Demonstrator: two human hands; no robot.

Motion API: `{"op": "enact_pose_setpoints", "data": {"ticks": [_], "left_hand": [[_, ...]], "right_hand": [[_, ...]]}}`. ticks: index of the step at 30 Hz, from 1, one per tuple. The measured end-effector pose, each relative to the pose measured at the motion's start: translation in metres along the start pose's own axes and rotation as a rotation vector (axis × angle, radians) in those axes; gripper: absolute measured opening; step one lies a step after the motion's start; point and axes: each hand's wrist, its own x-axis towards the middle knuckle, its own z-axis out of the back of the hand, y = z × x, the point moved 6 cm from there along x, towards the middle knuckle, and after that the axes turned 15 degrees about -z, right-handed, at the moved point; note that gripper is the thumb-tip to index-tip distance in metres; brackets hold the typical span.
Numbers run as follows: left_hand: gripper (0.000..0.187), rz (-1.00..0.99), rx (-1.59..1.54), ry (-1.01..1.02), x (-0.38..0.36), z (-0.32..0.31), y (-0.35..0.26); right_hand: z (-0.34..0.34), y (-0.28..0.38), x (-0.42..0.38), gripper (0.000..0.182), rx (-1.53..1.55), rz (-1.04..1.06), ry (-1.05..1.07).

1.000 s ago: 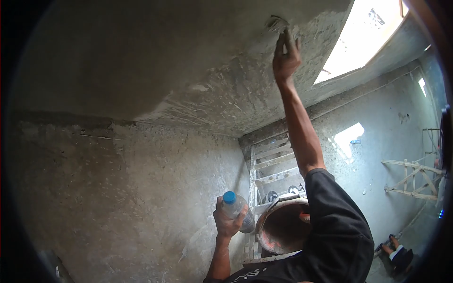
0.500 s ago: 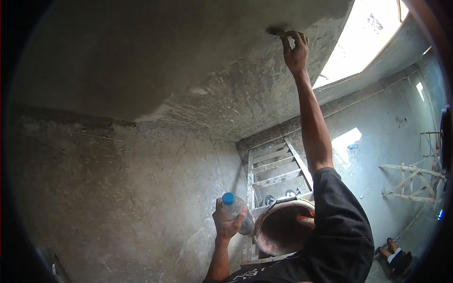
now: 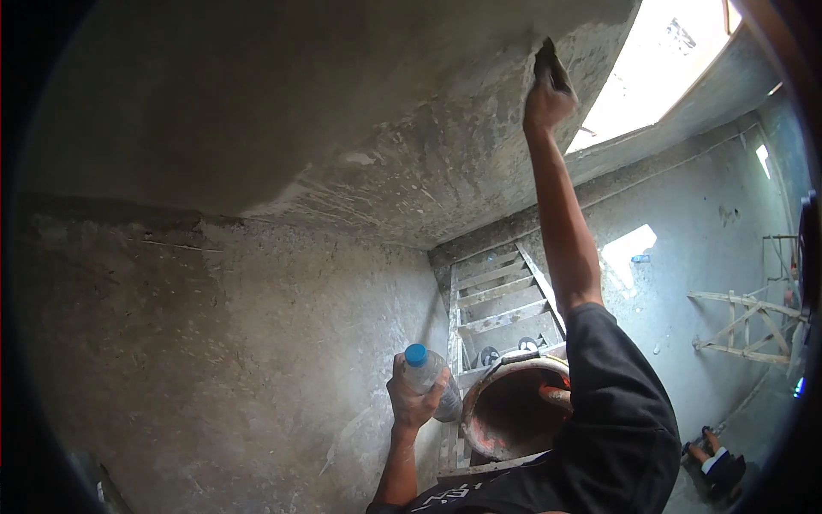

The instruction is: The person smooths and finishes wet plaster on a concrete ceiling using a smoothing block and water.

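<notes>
My left hand (image 3: 412,404) is wrapped round a clear plastic bottle (image 3: 425,374) with a blue cap, held upright beside the bucket. Stretched up overhead, my right hand (image 3: 548,104) is closed at the sloping grey plaster ceiling (image 3: 282,94). Something dark shows at its fingertips, too shadowed to name. Damp-looking smooth plaster covers the left of the ceiling, with a rougher, streaked patch near the hand. Below my right arm stands a round bucket (image 3: 469,421) with a stained rim and a dark inside. An orange-brown handle-like piece (image 3: 556,395) shows inside it, partly behind my sleeve.
A wooden ladder (image 3: 501,321) stands below, its lower part behind the bucket. To the left is a bare plaster wall (image 3: 223,343). A bright opening (image 3: 659,68) lies at upper right. On the right are a wooden frame (image 3: 745,330) and, lower down, another person (image 3: 723,471).
My right hand has shifted slightly right and turned, so the dark thing at its fingertips now points up instead of left. My left hand and the bottle have hardly moved.
</notes>
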Motion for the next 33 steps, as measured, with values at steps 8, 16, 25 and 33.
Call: {"op": "enact_pose_setpoints", "data": {"ticks": [8, 16, 25, 33], "left_hand": [[0.040, -0.019, 0.036, 0.010, 0.002, -0.001, 0.002], [0.038, -0.027, 0.053, -0.006, -0.004, 0.009, 0.007], [0.038, -0.025, 0.040, 0.009, 0.001, 0.002, 0.006], [0.039, -0.022, 0.012, 0.012, -0.002, 0.001, 0.001]], "right_hand": [[-0.063, -0.045, -0.085, 0.037, -0.397, 0.437, 0.202], [-0.005, -0.030, -0.087, 0.028, -0.288, 0.021, -0.075], [-0.050, -0.035, -0.087, 0.034, -0.503, 0.164, 0.108], [-0.026, -0.027, -0.056, 0.029, -0.259, -0.155, -0.239]]}}
